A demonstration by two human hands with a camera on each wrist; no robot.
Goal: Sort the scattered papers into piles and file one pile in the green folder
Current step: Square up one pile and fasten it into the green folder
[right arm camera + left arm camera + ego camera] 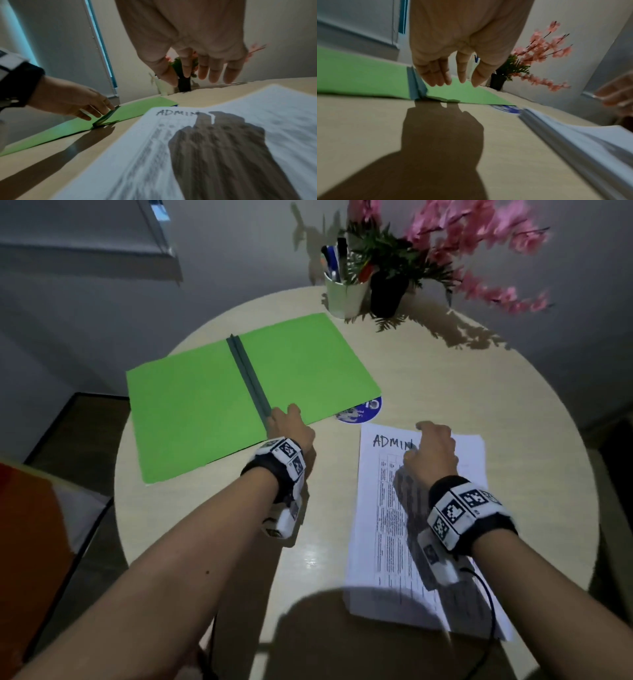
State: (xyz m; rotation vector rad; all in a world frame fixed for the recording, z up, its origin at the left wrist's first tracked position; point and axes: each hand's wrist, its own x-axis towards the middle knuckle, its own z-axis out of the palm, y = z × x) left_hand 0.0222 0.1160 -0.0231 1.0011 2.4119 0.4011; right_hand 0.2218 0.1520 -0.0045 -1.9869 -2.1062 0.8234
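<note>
The green folder [191, 405] lies spread open on the round table, its grey spine strip [248, 378] running up the middle. My left hand [291, 428] hovers at the near end of that strip, fingers relaxed and holding nothing [453, 75]. A pile of printed papers [387, 525] headed "ADMIN" lies to the right of the folder. Above the pile's top, my right hand [431, 450] hangs with fingers straight and spread [202, 75], casting a shadow on the sheet [223, 148]. In the right wrist view the left hand [82, 106] reaches the folder [68, 129] near its spine.
A white cup of pens [344, 289] and a black pot of pink flowers [390, 285] stand at the table's far edge. A blue round sticker [363, 412] peeks from under the folder's right corner. The folder's left flap overhangs the table [479, 392] edge.
</note>
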